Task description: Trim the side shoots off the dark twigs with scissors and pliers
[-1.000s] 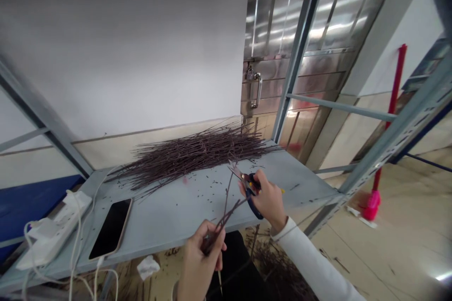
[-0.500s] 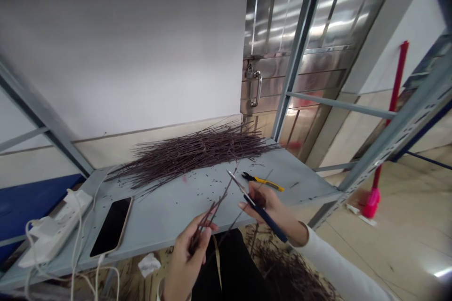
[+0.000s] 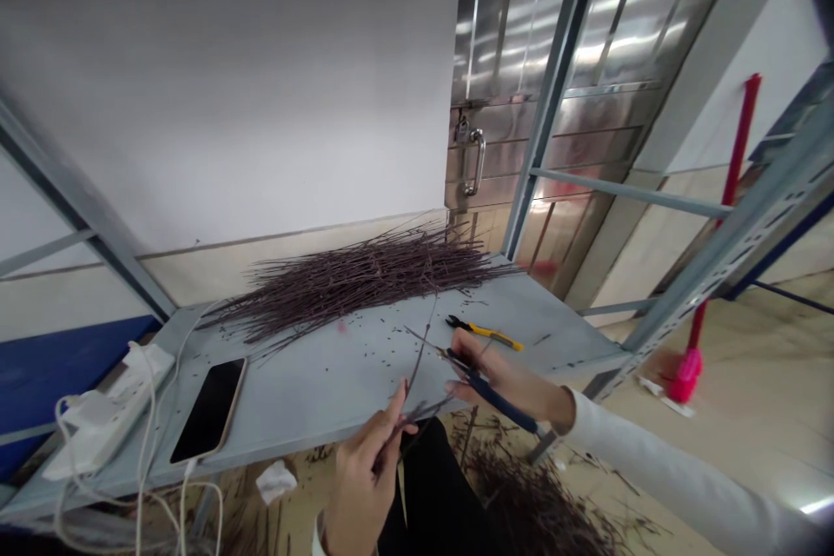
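My left hand is closed around a few thin dark twigs in front of the shelf's front edge; one twig points up and away over the grey surface. To the right, my right hand grips a dark-blue-handled cutting tool, its metal tip pointing up and left near the twigs. Just beyond my right hand, yellow-and-black pliers lie on the shelf. A large pile of dark twigs stretches along the back.
A phone and a white power strip with cables sit on the left of the grey shelf. Metal posts rise at the sides. More twigs litter the floor, and a red-handled tool stands at the right.
My left hand has moved slightly right and up, with the twigs shifted beside the cutting tool. The tool in my right hand has turned, its tip now lower. The view has shifted slightly.
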The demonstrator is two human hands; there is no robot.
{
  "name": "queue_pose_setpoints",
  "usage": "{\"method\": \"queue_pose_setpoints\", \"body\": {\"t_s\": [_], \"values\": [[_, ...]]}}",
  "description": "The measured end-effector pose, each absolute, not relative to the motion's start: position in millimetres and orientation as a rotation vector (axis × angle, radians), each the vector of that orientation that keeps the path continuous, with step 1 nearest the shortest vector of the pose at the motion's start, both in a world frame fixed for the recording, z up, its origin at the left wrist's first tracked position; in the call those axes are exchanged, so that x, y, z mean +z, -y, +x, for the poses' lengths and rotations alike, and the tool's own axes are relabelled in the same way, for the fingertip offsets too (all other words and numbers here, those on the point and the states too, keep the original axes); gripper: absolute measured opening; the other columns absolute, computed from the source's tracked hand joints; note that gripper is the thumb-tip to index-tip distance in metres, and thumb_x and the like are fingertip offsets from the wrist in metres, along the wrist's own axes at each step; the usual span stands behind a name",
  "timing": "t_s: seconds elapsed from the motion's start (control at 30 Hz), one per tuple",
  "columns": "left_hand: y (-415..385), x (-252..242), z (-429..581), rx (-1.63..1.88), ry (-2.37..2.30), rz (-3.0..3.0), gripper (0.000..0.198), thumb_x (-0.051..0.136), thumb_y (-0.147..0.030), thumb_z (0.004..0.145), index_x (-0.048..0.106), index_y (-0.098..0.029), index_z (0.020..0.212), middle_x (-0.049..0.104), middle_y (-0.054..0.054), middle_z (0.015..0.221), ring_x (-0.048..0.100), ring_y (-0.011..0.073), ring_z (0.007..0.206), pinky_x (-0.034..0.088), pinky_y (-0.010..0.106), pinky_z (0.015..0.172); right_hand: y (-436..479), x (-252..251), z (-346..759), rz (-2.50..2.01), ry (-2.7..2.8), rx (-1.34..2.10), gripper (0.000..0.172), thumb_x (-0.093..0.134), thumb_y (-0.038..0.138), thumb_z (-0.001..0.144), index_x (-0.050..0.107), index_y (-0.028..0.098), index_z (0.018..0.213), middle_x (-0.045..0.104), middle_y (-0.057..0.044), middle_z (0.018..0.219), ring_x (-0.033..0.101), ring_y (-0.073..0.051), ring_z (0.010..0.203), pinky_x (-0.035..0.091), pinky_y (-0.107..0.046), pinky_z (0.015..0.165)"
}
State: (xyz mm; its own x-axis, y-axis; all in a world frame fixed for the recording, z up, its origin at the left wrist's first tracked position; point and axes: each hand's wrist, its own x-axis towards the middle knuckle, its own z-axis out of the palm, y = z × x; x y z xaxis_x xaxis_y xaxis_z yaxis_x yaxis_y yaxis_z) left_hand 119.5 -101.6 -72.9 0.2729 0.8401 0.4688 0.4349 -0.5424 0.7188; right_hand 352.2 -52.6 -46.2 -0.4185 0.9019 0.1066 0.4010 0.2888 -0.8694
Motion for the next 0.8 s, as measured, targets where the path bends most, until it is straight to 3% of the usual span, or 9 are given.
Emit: {"method": "queue_pose_setpoints", "body": {"t_s": [0.2,0.4,0.53,0.8], "values": [[104,-69,130,1.110,-1.170,2.166,0.047,0.041,-0.010,0.090,0.052,-0.023,0.135,0.074,0.010,0.100,0.072,0.0136,0.082,0.053,0.017,0.077,41,-24,357,-1.213,2.215,0.787,0.033,0.058,0.044,0.079,0.032,0.025,0.081,0.039,0.008,0.063,0.035,-0.011,0.055,0.030,-0.023,0.053],[102,-69,123,1.048,-1.276,2.191,0.050,0.044,-0.010,0.088,0.052,-0.024,0.134,0.075,0.009,0.086,0.071,0.0136,0.076,0.052,0.015,0.068,32,-8,366,-1.401,2.331,0.500,0.029,0.058,0.036,0.075,0.032,0.024,0.075,0.045,0.006,0.059,0.037,-0.011,0.051,0.026,-0.024,0.050],[103,-69,124,1.050,-1.310,2.131,0.048,0.044,-0.011,0.087,0.053,-0.023,0.133,0.074,0.008,0.081,0.070,0.0119,0.070,0.050,0.014,0.065,34,-7,371,-1.458,2.320,0.469,0.026,0.059,0.023,0.066,0.033,0.024,0.068,0.045,0.006,0.056,0.037,-0.011,0.050,0.025,-0.023,0.049],[101,-66,117,1.134,-1.311,1.977,0.042,0.044,-0.016,0.089,0.060,-0.022,0.127,0.074,0.007,0.077,0.067,0.0128,0.061,0.050,0.016,0.060,36,-13,369,-1.468,2.310,0.516,0.022,0.056,0.021,0.067,0.034,0.023,0.066,0.042,0.006,0.054,0.038,-0.010,0.049,0.027,-0.023,0.049]]}}
